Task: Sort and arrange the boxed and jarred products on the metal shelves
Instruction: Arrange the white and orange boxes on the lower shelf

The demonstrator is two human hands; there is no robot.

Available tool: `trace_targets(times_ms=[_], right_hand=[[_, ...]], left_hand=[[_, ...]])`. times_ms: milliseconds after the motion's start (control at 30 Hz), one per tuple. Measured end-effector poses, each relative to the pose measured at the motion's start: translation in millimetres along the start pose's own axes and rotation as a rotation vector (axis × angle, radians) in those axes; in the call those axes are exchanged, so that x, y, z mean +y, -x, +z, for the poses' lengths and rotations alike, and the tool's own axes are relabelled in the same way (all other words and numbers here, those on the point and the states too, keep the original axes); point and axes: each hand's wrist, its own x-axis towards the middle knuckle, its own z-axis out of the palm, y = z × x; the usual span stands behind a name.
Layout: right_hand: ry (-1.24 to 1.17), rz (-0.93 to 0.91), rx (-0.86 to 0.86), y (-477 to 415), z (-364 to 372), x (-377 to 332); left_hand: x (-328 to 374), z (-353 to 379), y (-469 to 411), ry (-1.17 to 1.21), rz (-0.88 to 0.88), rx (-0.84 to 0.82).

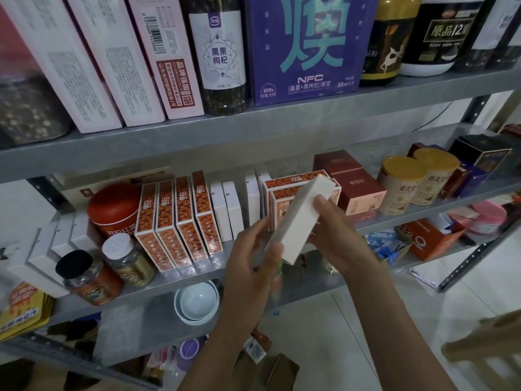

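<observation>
Shelf front bare; orange boxes behind.

Stockroom or small shop store. Grey metal shelving, perforated uprights, tiled floor at 5 o'clock. Packaged goods in multiples: orange boxes at 9 o'clock, purple juice carton at 12, gold-lidded tins at 2, jars at 8.

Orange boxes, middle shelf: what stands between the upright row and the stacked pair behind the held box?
Slim white boxes stand upright between the orange row and the stacked pair, seen in the head view.
</observation>
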Motion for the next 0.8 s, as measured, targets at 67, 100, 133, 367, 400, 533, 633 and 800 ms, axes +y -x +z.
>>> trace_targets(times_ms=[67, 100, 133, 367, 400, 533, 633, 800], right_hand=[[0.078, -0.031, 0.074, -1, 6, 0], [0.108, -0.029, 0.109, -2, 10, 0], [0.134, -0.02, 0.14, -3, 12, 0], [0.203, 0.029, 0.077, -5, -2, 0], [0.2, 0.024, 0.07, -5, -9, -1], [0.226, 0.009, 0.01, -7, -30, 1], [0.21, -0.018, -0.042, -7, -38, 1], [0.279, -0.022, -0.1, -9, -46, -1]], left_hand=[[-3, 4, 0, -0.208, 0.116, -0.004], [-6, 6, -1, -0.283, 0.14, 0.019], [-8, 8, -1, -0.329, 0.148, 0.061], [-16, -17, -27, -0.127, 0.004, 0.035], [-16, -24, -33, -0.058, -0.045, 0.004], [-22, -46, -49, -0.025, -0.181, -0.096], [-28, -56, -60, 0.001, -0.234, -0.19], [-34, -63, -77, -0.098, -0.27, -0.355]])
